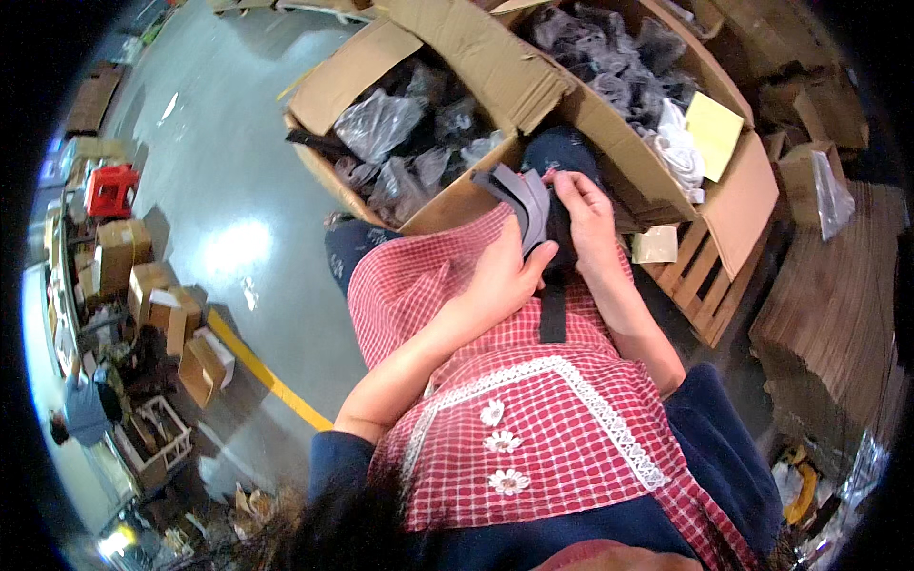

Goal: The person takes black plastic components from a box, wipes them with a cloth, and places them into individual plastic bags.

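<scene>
Over the lap, above a red checked apron (533,419) trimmed with white lace and three small cloth flowers, both hands met on a small stack of dark grey flat pieces (528,205). Far to the left, several small brown boxes (157,305) stood on the grey floor (228,190) beside a yellow line. Nearer the middle, an open cardboard box (447,67) held dark items wrapped in clear plastic bags (381,124). The grey pieces looked thin, curved at one edge and fanned slightly apart, held just in front of that box's near wall. A black strap (552,309) hung down from them onto the apron. The left hand (505,281) came up from below with its wrist bent, thumb pressed against the stack's lower side and fingers curled behind it. The right hand (586,219) reached across from the right, its fingers closed together on the top edge of the pieces. To the right, a second box (733,200) on a wooden pallet (709,285) held grey and white cloth.
</scene>
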Available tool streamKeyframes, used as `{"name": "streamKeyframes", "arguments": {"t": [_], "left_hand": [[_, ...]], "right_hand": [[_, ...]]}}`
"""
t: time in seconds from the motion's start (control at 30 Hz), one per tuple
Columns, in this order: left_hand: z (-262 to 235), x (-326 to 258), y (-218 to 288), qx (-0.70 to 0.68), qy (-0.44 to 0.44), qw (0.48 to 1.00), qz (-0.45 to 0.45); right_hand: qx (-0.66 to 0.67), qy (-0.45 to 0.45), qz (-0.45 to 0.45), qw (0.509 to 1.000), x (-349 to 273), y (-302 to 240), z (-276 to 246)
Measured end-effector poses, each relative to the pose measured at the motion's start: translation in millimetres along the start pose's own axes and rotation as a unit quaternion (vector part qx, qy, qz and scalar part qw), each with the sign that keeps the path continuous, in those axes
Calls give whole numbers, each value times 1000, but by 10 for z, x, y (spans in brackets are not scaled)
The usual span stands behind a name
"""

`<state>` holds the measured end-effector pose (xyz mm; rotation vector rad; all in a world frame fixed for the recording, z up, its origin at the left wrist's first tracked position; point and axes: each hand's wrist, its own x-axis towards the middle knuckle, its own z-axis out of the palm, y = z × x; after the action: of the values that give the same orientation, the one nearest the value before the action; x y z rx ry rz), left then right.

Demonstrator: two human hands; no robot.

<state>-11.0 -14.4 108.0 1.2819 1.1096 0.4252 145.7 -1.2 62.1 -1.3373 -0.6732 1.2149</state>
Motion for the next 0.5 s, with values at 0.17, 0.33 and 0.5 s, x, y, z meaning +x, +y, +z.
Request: {"name": "streamKeyframes", "arguments": {"t": [0.17, 0.33, 0.5], "left_hand": [[98, 99, -200, -22, 37, 998, 54], [22, 162, -341, 3, 88, 995, 57], [-44, 53, -19, -30, 84, 996, 7]], "right_hand": [[12, 24, 12, 1000, 7, 67, -76], [-173, 24, -121, 977, 292, -121, -553], [-654, 252, -198, 685, 1089, -716, -2002]]}}
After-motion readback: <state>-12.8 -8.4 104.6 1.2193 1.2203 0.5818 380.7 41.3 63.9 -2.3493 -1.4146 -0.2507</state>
